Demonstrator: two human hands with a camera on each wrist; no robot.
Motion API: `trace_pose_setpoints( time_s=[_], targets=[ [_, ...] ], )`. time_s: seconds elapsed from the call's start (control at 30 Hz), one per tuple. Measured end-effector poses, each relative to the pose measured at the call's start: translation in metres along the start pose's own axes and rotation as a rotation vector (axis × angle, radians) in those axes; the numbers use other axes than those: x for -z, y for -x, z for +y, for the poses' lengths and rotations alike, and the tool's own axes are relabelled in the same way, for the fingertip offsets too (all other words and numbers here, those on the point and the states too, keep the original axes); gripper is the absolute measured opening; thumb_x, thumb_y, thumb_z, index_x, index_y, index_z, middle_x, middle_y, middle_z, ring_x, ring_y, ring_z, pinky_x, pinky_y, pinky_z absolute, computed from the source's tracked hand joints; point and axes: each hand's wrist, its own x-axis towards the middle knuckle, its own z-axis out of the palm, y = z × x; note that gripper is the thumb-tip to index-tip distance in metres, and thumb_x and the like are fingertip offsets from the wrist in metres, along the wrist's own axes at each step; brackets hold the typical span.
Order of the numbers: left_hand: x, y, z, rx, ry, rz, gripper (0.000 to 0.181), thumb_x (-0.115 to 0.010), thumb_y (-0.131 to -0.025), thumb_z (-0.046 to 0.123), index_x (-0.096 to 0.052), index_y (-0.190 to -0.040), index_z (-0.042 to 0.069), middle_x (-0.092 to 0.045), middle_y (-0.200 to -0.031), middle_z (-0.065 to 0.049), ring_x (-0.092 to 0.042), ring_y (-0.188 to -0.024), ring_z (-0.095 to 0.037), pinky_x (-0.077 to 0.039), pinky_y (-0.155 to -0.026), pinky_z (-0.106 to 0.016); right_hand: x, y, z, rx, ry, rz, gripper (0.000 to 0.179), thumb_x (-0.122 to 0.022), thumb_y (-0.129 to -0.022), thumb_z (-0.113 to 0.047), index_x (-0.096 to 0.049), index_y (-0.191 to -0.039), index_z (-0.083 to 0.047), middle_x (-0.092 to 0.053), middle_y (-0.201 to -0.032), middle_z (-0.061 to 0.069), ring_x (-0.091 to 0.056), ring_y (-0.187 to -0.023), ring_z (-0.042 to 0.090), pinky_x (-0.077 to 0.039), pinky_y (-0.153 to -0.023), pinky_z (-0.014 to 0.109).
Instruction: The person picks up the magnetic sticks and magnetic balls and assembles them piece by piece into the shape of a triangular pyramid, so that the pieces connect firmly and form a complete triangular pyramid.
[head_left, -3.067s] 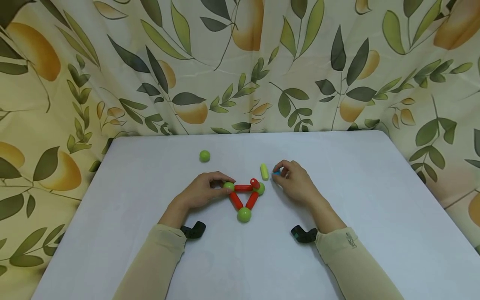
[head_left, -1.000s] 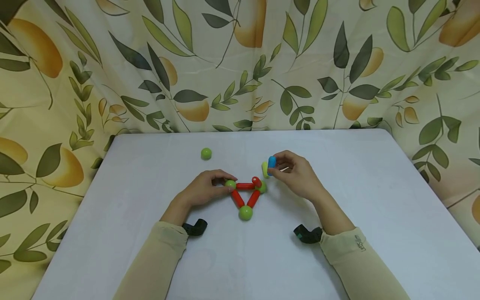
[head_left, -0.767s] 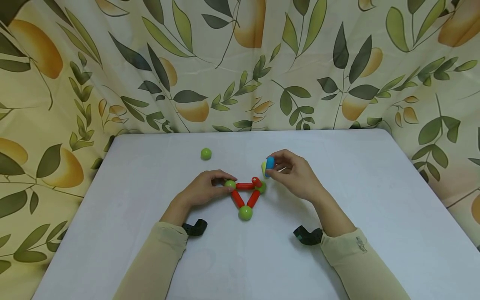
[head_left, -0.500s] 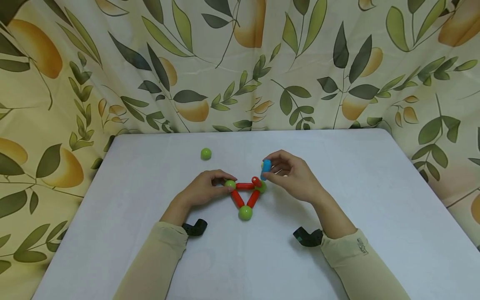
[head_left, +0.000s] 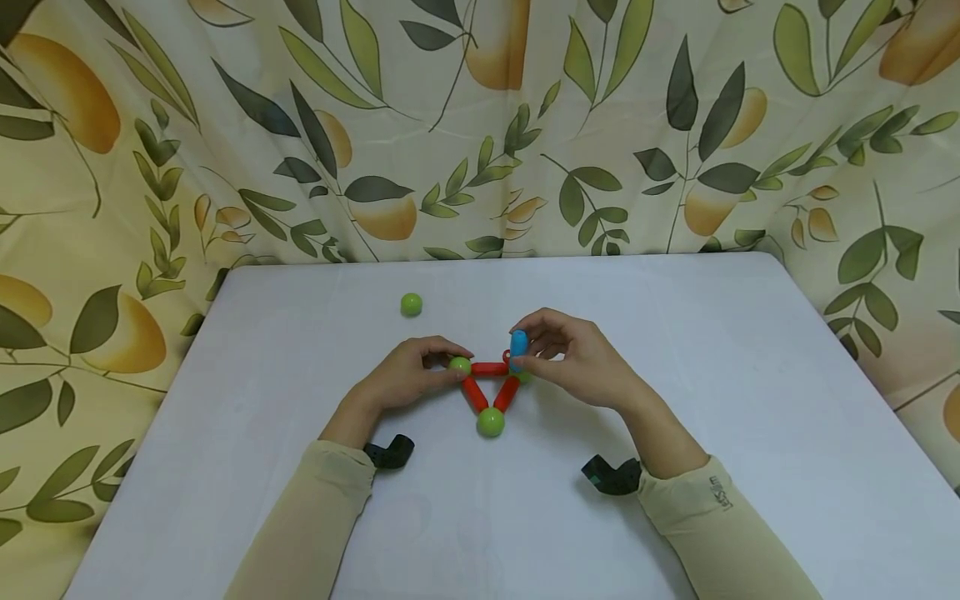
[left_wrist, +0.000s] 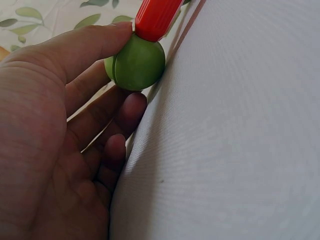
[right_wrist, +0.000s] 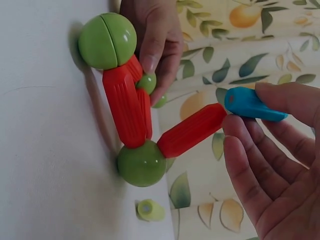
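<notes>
Blue stick [head_left: 518,343]: pinched by the right hand [head_left: 576,354], just beside the tip of the raised red stick [right_wrist: 194,131]; contact unclear
Left hand [head_left: 405,371]: pinches a green ball [head_left: 460,365] at one corner of the triangle [head_left: 475,395], apparently bracing it
Triangle: on the table [head_left: 675,333], seemingly at the stage of gaining another stick
Right hand: next move likely calls for careful lining-up, without knocking the raised stick

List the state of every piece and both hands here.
Left hand, pinching a corner ball
Right hand, pinching the blue rod
Blue rod, held off the table
Triangle, assembled
Fourth red rod, tilted up from another corner
Loose green ball, resting apart
Yellow-green rod, unattached
</notes>
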Motion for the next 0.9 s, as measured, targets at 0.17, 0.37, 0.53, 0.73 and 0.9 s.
trace_pose_setpoints(
  time_s=[0.17, 0.37, 0.53, 0.73, 0.9],
  targets=[
    [-0.001, -0.001, -0.001, 0.0, 0.006, -0.002, 0.028, -0.076, -0.096, 0.035, -0.075, -0.122, 0.027, -0.07, -0.114, 0.007, -0.059, -0.109, -0.017, -0.047, -0.098, -0.037, -0.002, 0.0, -0.001, -0.005, 0.005, -0.04, 0.032, -0.082, -0.09, -0.015, -0.068, -0.119, -0.015, -0.073, -0.102, -0.001, -0.067, -0.092, 0.02, -0.056, -0.082, 0.027],
    [-0.001, 0.0, -0.001, 0.001, 0.012, -0.005, 0.028, -0.076, -0.095, 0.034, -0.075, -0.122, 0.027, -0.071, -0.114, 0.007, -0.06, -0.109, -0.017, -0.048, -0.1, -0.038, -0.004, 0.001, 0.001, 0.023, -0.003, -0.075, 0.029, -0.083, -0.089, -0.016, -0.069, -0.115, -0.017, -0.073, -0.1, -0.002, -0.07, -0.089, 0.018, -0.058, -0.081, 0.028],
    [0.0, 0.0, 0.0, -0.006, 0.005, 0.0, 0.029, -0.076, -0.095, 0.034, -0.075, -0.123, 0.027, -0.071, -0.114, 0.008, -0.06, -0.109, -0.017, -0.048, -0.099, -0.038, -0.008, 0.001, -0.002, 0.032, -0.023, -0.118, 0.028, -0.083, -0.089, -0.015, -0.069, -0.112, -0.017, -0.074, -0.097, -0.001, -0.071, -0.087, 0.016, -0.06, -0.082, 0.029],
    [0.0, 0.0, -0.001, -0.021, 0.005, 0.0, 0.031, -0.077, -0.095, 0.034, -0.074, -0.124, 0.026, -0.071, -0.115, 0.009, -0.061, -0.11, -0.016, -0.049, -0.099, -0.038, -0.013, 0.001, -0.006, 0.026, -0.041, -0.202, 0.03, -0.084, -0.088, -0.012, -0.069, -0.114, -0.01, -0.076, -0.101, 0.001, -0.074, -0.087, 0.015, -0.062, -0.084, 0.029],
    [0.0, 0.001, -0.001, -0.02, 0.015, 0.001, 0.031, -0.077, -0.095, 0.033, -0.074, -0.124, 0.025, -0.071, -0.115, 0.008, -0.062, -0.11, -0.016, -0.048, -0.1, -0.038, -0.018, 0.001, -0.007, 0.026, -0.011, -0.263, 0.03, -0.084, -0.087, -0.014, -0.069, -0.113, -0.013, -0.077, -0.098, -0.001, -0.074, -0.087, 0.012, -0.061, -0.084, 0.029]
  ],
)
